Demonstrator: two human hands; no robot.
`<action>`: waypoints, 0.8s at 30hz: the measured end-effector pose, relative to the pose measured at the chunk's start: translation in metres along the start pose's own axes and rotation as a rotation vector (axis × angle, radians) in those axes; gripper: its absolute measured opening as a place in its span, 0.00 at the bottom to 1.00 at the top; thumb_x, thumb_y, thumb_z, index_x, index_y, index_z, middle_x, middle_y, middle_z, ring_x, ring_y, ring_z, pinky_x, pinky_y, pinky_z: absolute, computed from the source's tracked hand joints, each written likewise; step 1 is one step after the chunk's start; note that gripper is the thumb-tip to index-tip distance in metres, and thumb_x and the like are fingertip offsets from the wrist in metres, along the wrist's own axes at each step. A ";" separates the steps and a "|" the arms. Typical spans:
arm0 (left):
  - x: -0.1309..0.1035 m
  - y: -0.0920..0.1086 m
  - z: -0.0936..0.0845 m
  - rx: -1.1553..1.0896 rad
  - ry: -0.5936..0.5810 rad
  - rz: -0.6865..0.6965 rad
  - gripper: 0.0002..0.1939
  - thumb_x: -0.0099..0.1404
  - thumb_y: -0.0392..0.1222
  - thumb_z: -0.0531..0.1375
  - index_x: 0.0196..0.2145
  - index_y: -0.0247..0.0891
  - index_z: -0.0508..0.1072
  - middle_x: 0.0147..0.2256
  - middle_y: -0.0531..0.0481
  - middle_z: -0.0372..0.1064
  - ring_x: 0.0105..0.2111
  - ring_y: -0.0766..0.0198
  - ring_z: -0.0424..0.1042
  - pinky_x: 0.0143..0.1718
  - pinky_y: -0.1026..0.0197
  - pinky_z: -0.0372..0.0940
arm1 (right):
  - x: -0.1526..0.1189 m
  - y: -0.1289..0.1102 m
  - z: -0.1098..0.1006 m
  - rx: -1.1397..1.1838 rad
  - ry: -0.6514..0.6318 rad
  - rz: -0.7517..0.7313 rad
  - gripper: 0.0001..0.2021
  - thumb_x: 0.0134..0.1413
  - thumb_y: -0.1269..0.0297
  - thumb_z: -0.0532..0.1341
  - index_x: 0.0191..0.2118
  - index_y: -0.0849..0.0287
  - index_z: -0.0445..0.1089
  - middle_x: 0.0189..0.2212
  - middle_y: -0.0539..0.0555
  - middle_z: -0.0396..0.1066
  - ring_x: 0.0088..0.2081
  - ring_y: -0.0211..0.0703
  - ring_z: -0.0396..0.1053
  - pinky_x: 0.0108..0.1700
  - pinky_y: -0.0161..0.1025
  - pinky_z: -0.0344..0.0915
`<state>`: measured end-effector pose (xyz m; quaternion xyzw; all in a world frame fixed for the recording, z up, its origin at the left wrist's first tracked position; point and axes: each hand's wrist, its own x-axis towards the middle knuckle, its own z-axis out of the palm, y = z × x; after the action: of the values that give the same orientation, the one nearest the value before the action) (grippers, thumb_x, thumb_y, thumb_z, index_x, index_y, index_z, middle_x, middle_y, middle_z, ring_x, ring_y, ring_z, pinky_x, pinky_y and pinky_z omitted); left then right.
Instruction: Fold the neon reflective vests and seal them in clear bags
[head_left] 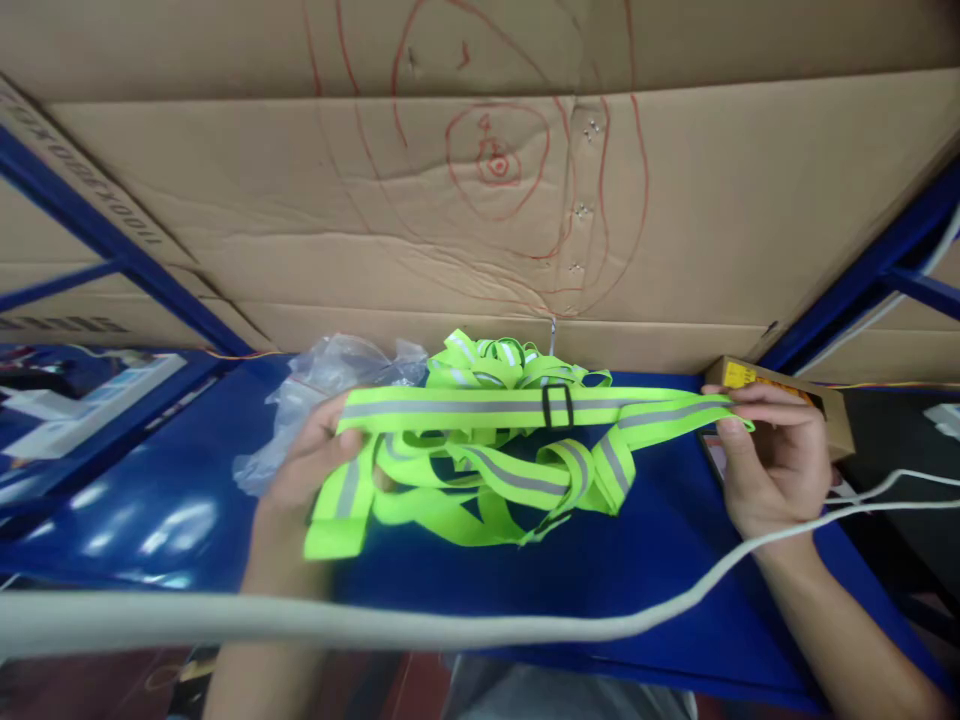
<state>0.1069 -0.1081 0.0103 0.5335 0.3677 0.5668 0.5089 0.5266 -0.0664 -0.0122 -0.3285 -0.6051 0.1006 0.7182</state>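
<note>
Table [187,480]: backed by cardboard [247,190].
Strap [450,408]: stretched sideways, long axis near-level.
Left hand [296,475]: strap gripped.
Right hand [784,460]: strap pinched.

green strap [457,408] in both hands [301,468] [784,460]

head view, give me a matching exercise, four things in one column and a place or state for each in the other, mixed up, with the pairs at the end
1. black buckle
2. plastic bag
3. white cable
4. right hand

A. crumpled on the blue table
B. pinching the green strap
C. on the strap, part-way along
D. running across the lower part of the picture

Pairs: 1-C, 2-A, 3-D, 4-B
</note>
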 end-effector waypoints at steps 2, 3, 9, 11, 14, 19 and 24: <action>-0.002 0.001 -0.001 -0.020 -0.150 -0.077 0.26 0.63 0.61 0.64 0.51 0.39 0.72 0.18 0.53 0.71 0.14 0.60 0.70 0.15 0.63 0.64 | 0.003 0.002 0.000 -0.045 0.012 -0.140 0.12 0.52 0.74 0.68 0.40 0.55 0.70 0.46 0.55 0.67 0.49 0.52 0.76 0.55 0.58 0.71; -0.001 0.003 0.000 -0.023 -0.235 -0.114 0.32 0.63 0.63 0.64 0.56 0.39 0.70 0.19 0.52 0.72 0.14 0.58 0.71 0.14 0.63 0.64 | 0.004 0.002 -0.002 -0.069 0.000 -0.186 0.14 0.50 0.76 0.68 0.42 0.55 0.69 0.49 0.56 0.66 0.52 0.54 0.75 0.58 0.59 0.69; 0.021 0.003 0.026 0.563 -0.544 -0.152 0.40 0.61 0.56 0.67 0.67 0.42 0.62 0.48 0.41 0.77 0.37 0.52 0.78 0.34 0.57 0.73 | -0.008 -0.006 -0.011 -0.257 -0.871 -0.068 0.25 0.55 0.81 0.54 0.54 0.51 0.68 0.56 0.57 0.69 0.61 0.52 0.67 0.64 0.57 0.63; 0.021 -0.010 0.048 0.873 -0.456 -0.114 0.29 0.66 0.55 0.63 0.61 0.42 0.70 0.52 0.41 0.75 0.46 0.48 0.77 0.46 0.51 0.72 | -0.018 -0.010 -0.009 -0.215 -1.142 0.024 0.25 0.56 0.77 0.58 0.59 0.50 0.66 0.56 0.57 0.71 0.60 0.52 0.68 0.62 0.54 0.65; 0.007 -0.042 0.086 1.058 -0.390 -0.043 0.28 0.68 0.57 0.61 0.61 0.42 0.71 0.56 0.41 0.72 0.55 0.44 0.71 0.57 0.44 0.66 | -0.031 -0.015 -0.002 -0.194 -1.364 0.139 0.35 0.51 0.61 0.71 0.65 0.51 0.62 0.61 0.60 0.67 0.62 0.59 0.65 0.61 0.53 0.67; -0.013 -0.075 0.123 1.181 -0.629 0.120 0.30 0.60 0.47 0.69 0.59 0.44 0.70 0.58 0.41 0.66 0.59 0.42 0.66 0.59 0.41 0.64 | -0.043 -0.012 0.016 -0.392 -1.351 0.139 0.14 0.63 0.59 0.64 0.53 0.54 0.72 0.55 0.62 0.71 0.58 0.58 0.68 0.56 0.54 0.65; 0.001 -0.047 0.097 0.731 -0.429 -0.009 0.05 0.68 0.41 0.61 0.39 0.39 0.76 0.37 0.49 0.75 0.37 0.58 0.75 0.40 0.58 0.68 | -0.031 -0.010 0.013 -0.290 -1.140 -0.037 0.07 0.69 0.69 0.56 0.44 0.55 0.73 0.39 0.56 0.77 0.39 0.46 0.75 0.49 0.49 0.65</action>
<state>0.2105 -0.1096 -0.0190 0.7831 0.4326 0.2733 0.3536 0.5046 -0.0868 -0.0302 -0.3066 -0.9090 0.1652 0.2288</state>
